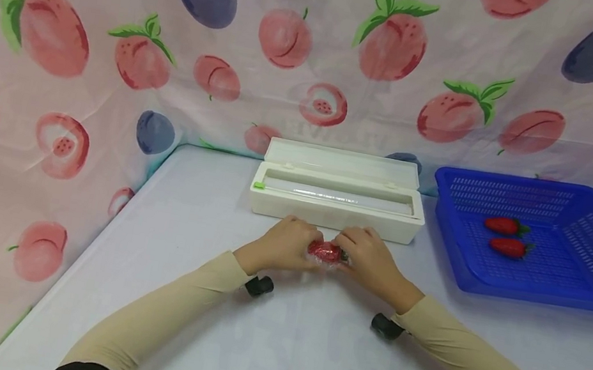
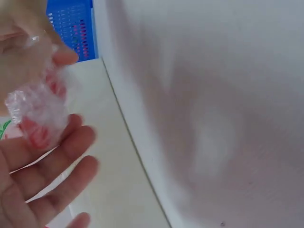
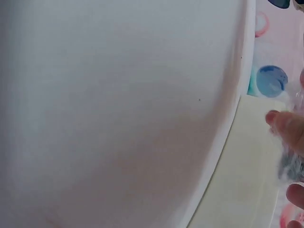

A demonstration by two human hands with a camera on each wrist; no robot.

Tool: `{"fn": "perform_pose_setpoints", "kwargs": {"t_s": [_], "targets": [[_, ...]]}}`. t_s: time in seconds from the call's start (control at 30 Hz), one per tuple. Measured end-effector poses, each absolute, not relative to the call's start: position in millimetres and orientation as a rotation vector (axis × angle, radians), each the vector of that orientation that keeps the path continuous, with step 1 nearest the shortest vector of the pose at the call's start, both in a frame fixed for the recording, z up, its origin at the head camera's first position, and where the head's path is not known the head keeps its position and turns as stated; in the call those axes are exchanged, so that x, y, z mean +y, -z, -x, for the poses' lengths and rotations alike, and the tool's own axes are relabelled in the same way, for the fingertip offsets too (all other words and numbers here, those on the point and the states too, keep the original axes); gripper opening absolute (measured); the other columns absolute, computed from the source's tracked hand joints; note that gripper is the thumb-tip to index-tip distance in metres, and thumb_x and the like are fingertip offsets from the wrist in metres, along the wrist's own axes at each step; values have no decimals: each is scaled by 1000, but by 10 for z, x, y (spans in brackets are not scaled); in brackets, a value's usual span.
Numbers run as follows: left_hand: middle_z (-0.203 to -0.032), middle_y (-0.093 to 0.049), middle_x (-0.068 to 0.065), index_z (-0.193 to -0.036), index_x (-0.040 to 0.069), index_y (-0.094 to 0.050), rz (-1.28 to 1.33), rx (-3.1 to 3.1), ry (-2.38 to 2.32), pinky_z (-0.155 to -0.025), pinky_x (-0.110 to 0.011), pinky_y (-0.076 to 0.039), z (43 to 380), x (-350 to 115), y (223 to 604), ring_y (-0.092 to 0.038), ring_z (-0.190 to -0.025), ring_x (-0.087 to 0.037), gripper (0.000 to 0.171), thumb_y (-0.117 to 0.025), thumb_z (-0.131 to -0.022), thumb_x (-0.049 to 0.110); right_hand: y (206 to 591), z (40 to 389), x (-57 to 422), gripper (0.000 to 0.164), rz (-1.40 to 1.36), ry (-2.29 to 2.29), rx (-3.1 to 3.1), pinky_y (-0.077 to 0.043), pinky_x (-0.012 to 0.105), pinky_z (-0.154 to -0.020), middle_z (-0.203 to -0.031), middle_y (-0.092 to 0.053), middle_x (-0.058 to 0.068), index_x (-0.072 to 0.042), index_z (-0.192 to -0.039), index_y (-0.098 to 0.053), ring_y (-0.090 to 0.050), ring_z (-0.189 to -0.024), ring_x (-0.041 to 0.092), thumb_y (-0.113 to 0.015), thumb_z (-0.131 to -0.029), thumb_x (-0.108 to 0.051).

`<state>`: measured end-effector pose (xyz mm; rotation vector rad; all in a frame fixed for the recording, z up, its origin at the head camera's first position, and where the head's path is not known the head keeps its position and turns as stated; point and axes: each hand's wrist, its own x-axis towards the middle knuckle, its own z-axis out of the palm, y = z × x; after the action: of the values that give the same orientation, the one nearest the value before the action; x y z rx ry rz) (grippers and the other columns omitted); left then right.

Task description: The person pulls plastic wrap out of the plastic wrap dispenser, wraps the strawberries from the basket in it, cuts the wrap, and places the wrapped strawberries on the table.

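In the head view a red strawberry (image 1: 325,252) in crinkled clear plastic film is held between both hands, just in front of the white film dispenser (image 1: 338,216). My left hand (image 1: 289,245) grips its left end; my right hand (image 1: 373,265) pinches the film at the leafy right end. From the left wrist, the wrapped strawberry (image 2: 38,135) lies against the left fingers (image 2: 66,192), and the right hand (image 2: 28,57) holds the upper part of the bundle. Crumpled film (image 3: 289,166) shows beside the right thumb (image 3: 290,130) in the right wrist view, largely cut off by the frame.
The dispenser's lid (image 1: 343,163) stands raised, with a film roll (image 1: 341,197) inside and a green slider (image 1: 259,185) at its left end. To the right, a blue basket (image 1: 468,280) holds two strawberries (image 1: 508,247). Behind the white table hangs a fruit-printed cloth (image 1: 320,33).
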<state>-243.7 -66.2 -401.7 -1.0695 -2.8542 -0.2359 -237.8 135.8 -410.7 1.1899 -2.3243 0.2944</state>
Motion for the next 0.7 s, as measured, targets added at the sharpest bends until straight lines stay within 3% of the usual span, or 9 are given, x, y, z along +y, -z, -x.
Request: {"fn": "perform_pose_setpoints", "kwargs": {"t_s": [0.1,0.27,0.37,0.7], "targets": [[-89,-69,7,-94,17,-67,1065,-2804,283,-91,-38,-45,2436,-655,4026,-63,-85,-9,30,-71,-78,42,4093,2387,1352,47,-1195,-346,-2348,-47,38,-76,-93,-60,5,-9,-91,-58,-59,-88,21,-89,-58,-19],[-98,-70,4,-101,15,-66,1059,-2665,173,-100,-37,-40,2406,-669,4060,-62,-95,-13,38,-73,-77,44,4055,2408,1363,50,-1178,-466,-2550,-46,43,-87,-97,-63,2,-10,-100,-55,-60,-95,20,-86,-65,-26],[-100,-69,3,-102,14,-64,1059,-2587,135,-101,-36,-39,2396,-687,4080,-61,-96,-14,39,-75,-76,40,4020,2408,1373,47,-1176,-548,-2610,-44,43,-91,-95,-66,1,-10,-102,-55,-61,-93,18,-84,-66,-22],[-106,-68,2,-110,14,-60,1038,-2684,171,-101,-39,-38,2387,-677,4060,-61,-103,-15,43,-73,-77,39,4047,2382,1329,47,-1248,-456,-2342,-46,41,-89,-97,-66,4,-7,-102,-60,-61,-96,21,-86,-65,-20]]}}
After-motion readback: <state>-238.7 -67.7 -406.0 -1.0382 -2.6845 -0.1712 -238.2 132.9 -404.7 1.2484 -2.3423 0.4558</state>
